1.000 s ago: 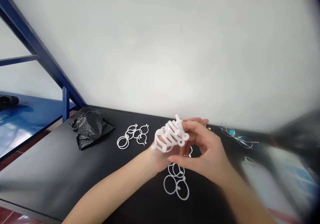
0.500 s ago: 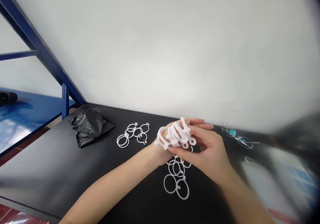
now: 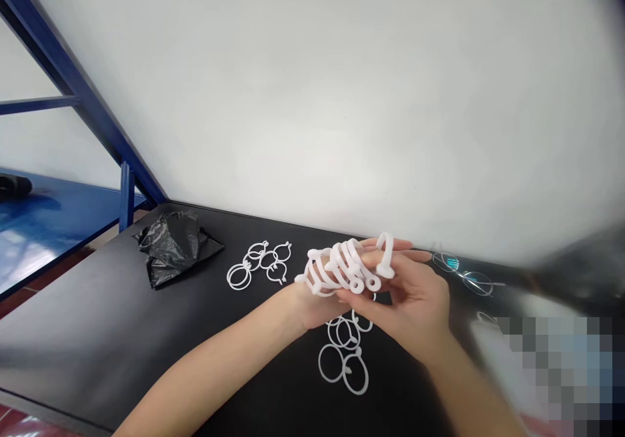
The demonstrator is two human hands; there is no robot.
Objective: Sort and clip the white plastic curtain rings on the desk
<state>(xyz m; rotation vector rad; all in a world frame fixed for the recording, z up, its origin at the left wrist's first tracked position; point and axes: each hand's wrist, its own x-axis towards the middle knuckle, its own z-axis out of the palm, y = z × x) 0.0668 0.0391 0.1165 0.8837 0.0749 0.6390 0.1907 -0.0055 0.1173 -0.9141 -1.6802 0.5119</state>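
My left hand (image 3: 322, 303) reaches forward with its fingers stretched out, and several white plastic curtain rings (image 3: 346, 261) with small eyelets circle it from the wrist to the fingers. One ring (image 3: 387, 258) sits apart from the bunch, farther toward the fingertips. My right hand (image 3: 415, 294) is closed around the rings from the right, its thumb against their lower eyelets. Part of its grip is hidden behind the rings. Below the hands, more loose curtain rings (image 3: 355, 373) lie on the black table (image 3: 205, 365). Another group of rings (image 3: 239, 277) lies to the left.
A crumpled black plastic bag (image 3: 170, 248) lies at the table's back left. Eyeglasses (image 3: 476, 283) rest at the back right. A pale wall (image 3: 312, 98) rises behind the table, and a blue metal frame (image 3: 127, 193) stands at the left.
The rings on my left hand have spread apart along it, and one now sits separately near the fingers. My right hand has shifted slightly right. The loose rings and bag stay put.
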